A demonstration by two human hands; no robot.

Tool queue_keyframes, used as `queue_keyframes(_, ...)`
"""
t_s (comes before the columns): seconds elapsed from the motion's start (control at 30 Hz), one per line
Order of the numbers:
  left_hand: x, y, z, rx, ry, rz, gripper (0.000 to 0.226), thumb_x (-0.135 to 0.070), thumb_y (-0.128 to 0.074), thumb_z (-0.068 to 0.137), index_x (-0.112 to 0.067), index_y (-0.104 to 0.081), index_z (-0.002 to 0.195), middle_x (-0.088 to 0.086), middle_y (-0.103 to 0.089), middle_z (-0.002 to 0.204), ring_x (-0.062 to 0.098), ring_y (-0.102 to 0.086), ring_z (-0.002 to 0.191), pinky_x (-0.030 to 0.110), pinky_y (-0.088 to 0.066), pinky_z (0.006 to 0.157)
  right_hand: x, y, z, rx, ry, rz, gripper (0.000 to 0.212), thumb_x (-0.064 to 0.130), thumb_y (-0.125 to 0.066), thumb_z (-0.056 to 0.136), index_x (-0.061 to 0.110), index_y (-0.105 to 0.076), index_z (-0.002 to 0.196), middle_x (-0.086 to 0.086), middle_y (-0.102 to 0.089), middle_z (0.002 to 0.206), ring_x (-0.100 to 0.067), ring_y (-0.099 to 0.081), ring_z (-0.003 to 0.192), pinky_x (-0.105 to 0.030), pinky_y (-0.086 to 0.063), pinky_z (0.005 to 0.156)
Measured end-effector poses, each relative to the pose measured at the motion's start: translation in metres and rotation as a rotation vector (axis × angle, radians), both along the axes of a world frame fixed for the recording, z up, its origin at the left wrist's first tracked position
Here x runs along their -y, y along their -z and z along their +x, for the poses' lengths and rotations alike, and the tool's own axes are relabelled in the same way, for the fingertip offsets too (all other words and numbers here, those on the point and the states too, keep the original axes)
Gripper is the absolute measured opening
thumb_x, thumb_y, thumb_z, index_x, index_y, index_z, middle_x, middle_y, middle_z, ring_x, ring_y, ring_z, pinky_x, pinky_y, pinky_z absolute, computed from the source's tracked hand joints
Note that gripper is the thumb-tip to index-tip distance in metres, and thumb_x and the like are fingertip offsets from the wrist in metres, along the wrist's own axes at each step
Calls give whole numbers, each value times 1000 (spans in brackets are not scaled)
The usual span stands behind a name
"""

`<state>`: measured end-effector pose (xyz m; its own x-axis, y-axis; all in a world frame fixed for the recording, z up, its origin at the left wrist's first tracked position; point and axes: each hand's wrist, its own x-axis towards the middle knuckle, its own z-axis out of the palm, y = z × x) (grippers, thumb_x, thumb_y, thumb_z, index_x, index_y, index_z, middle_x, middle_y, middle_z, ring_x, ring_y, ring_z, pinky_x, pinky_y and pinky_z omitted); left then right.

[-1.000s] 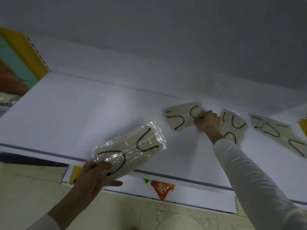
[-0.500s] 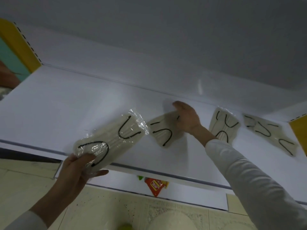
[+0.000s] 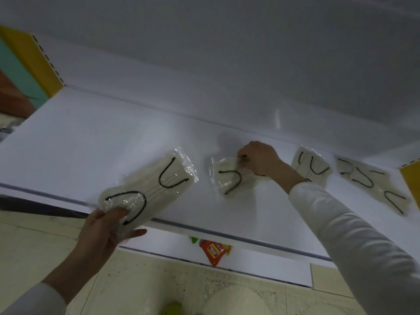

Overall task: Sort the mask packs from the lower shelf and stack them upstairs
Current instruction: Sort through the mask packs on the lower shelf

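Clear plastic film wraps each mask pack, with cream masks and black ear loops showing through.

In the head camera, the left hand [image 3: 106, 226] grips the near end of a long pack [image 3: 147, 189], thumb on top and fingers curled beneath. The pack's far end reaches over the front lip of the white upper shelf [image 3: 91, 144]. Holding it by one end, I judge, lets it go down flat without buckling the masks inside. Whether it already touches the shelf board I cannot tell.

The right hand [image 3: 259, 159] reaches deeper across the shelf. Its fingers are curled and pinch the far edge of a second pack [image 3: 229, 178], which lies on the board; the wrapper puckers at the pinch. That grip looks meant to drag or square this pack into line with its neighbours.

The long pack sits just left of the second pack, with a strip of bare shelf between them, and wholly left of the right hand. Right of the right wrist, a third pack [image 3: 311, 167] lies near the back wall. A fourth pack [image 3: 372, 185] lies beyond it, close to the yellow divider [image 3: 411, 180]. These three lie singly in a row, not yet stacked.

Below the lip, the lower shelf [image 3: 272, 267] holds a red packet [image 3: 214, 251]; no mask packs show on the part in view.
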<state>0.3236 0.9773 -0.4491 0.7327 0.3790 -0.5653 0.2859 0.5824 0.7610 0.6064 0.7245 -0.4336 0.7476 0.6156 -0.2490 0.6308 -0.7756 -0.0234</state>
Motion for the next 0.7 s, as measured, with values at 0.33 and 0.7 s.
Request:
queue_keyframes(0.33,30,-6,15,54,29,-62,17,5,-45,88,-5,-56,97,19,-60,109,37,-60,102,44,-57,56,63,-52,-88,-543,726,1436,47,-4,-62,85,26,-37,59,7,-23,56,-10,-20,55,-23,-22,51)
queue_keyframes(0.7,112,-21,41,111,174,-191,51,-46,-38,91,-15,-53,128,13,-66,116,33,-66,101,52,-57,72,40,-14,-174,-714,1266,1769,32,4,-54,93,14,-45,64,0,-37,53,-10,-33,47,-21,-36,47)
